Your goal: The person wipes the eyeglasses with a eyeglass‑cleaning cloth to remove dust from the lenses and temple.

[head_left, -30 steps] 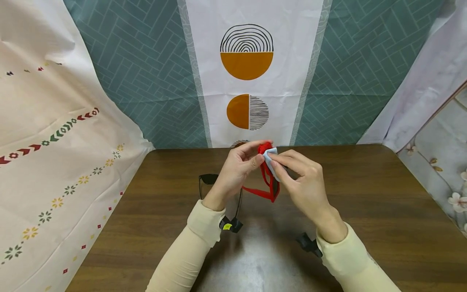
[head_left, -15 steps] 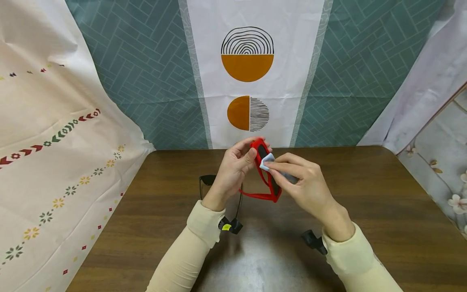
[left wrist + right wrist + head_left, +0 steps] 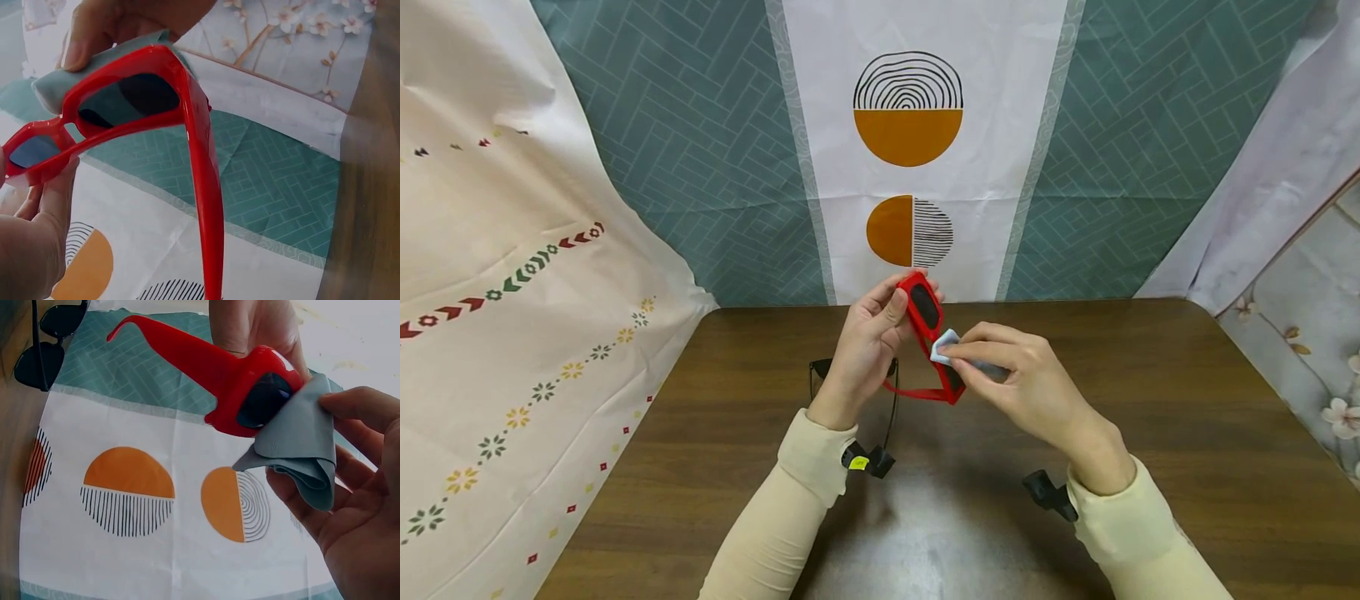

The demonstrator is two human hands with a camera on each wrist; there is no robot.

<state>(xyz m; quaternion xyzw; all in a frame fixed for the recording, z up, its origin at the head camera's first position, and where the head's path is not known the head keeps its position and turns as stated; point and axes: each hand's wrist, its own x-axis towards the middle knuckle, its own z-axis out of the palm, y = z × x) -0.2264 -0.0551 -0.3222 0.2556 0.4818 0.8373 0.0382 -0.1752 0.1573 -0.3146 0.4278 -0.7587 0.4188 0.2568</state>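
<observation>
My left hand point(image 3: 868, 337) grips red-framed sunglasses point(image 3: 914, 287) by one end of the front, thumb on the frame, held up above the table. Both dark lenses show in the left wrist view, with one red temple point(image 3: 203, 187) sticking out. My right hand point(image 3: 1030, 375) pinches a folded light blue-grey cloth point(image 3: 300, 431) between thumb and fingers. In the right wrist view the cloth lies against the front of the sunglasses, covering part of them. From the head view it sits near the bridge, over the lower lens.
Black sunglasses point(image 3: 40, 365) lie unfolded on the brown wooden table point(image 3: 700, 467), behind my left wrist in the head view. A patterned cloth backdrop point(image 3: 730, 167) hangs at the table's far edge, with a cream cloth point(image 3: 512, 333) along the left side.
The red sunglasses have turned so their lenses face more toward the head camera, and moved slightly left. The cloth has slid from the upper end down toward the bridge.
</observation>
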